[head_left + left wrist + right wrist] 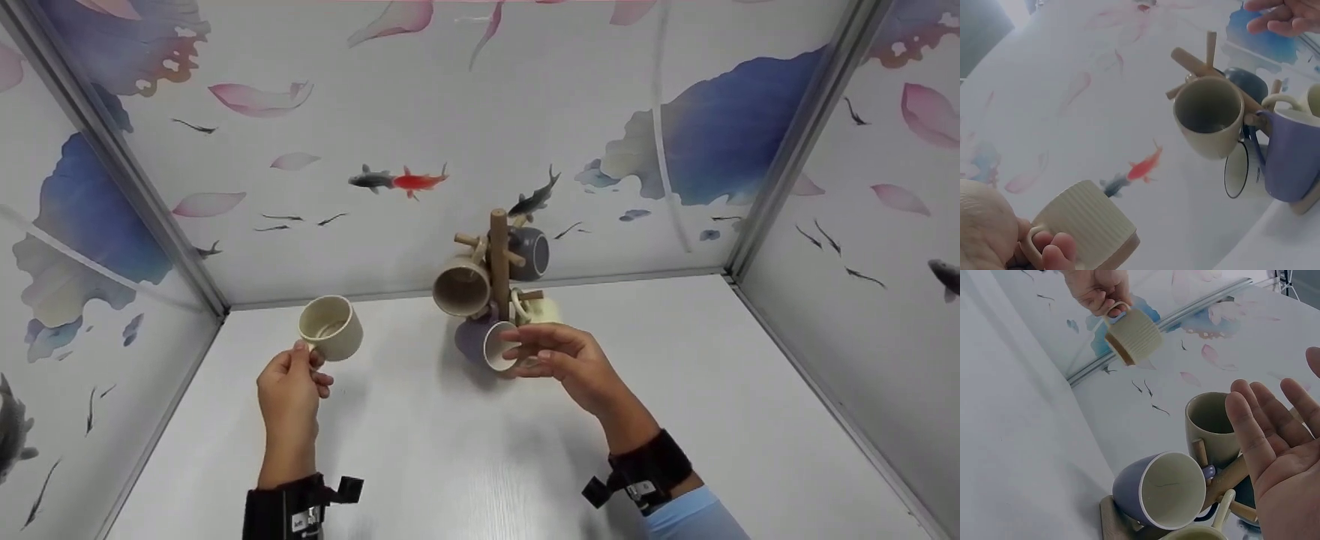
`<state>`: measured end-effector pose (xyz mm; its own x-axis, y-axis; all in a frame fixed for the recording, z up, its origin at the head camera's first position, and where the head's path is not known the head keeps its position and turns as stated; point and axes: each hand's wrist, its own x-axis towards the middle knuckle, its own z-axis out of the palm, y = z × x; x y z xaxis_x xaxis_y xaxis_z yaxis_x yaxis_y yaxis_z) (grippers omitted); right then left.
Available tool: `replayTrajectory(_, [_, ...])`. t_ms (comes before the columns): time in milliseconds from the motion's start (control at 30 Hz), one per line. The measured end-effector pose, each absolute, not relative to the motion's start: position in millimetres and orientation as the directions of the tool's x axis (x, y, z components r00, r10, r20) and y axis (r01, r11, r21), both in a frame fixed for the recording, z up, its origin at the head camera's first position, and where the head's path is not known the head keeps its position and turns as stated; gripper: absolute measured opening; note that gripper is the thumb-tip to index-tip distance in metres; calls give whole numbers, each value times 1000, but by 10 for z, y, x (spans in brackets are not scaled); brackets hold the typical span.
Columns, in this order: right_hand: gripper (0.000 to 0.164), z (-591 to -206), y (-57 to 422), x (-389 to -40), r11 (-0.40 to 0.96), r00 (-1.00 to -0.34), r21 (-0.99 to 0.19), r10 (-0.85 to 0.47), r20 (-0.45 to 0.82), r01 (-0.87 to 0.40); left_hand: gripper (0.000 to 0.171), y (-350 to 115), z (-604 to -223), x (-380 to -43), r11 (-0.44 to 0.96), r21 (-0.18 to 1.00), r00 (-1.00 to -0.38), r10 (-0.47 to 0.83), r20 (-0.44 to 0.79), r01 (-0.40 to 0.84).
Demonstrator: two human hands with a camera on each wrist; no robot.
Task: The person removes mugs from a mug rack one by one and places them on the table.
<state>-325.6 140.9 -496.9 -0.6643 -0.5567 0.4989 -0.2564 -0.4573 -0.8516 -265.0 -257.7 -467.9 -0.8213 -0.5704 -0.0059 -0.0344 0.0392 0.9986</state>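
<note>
Cream mug (343, 339) held by its handle, left of the wooden mug stand (499, 259)

A person's left hand (289, 386) grasps the ribbed cream mug, fingers curled round the handle, holding it above the white bench (457, 457), well apart from the stand. Tan colour shows around the mug's base. The right hand (570, 361) is released: its fingers are spread and hold nothing, just in front of the stand's lower right side.

On the stand, a beige mug (450, 268) hangs at the upper left, a dark grey mug (531, 255) at the upper right, a purple mug (471, 341) low in front, and a pale yellow mug (547, 309) low on the right, partly hidden by the right hand. Beside the purple one, the left wrist view shows a white mug (1248, 174) with a dark rim.

White labels (306, 520) mark the black wrist straps (264, 517), nearer than the stand; their print is too small to read. Behind the stand rises a panel (450, 97) with painted fish and petals.
</note>
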Motion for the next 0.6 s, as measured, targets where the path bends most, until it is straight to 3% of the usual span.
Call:
replayTrajectory(367, [39, -4951, 1510, -3289, -359, -697, -864, -516, 498, -352, 44, -2955, -5039, -2650, -2, 985, -754, -643, -133, -172])
replayTrajectory(600, [39, -4976, 1472, -3269, -326, -671, -862, -540, 507, -389, 42, -3127, -5187, -2627, -48, 975, -714, -673, -192, -217])
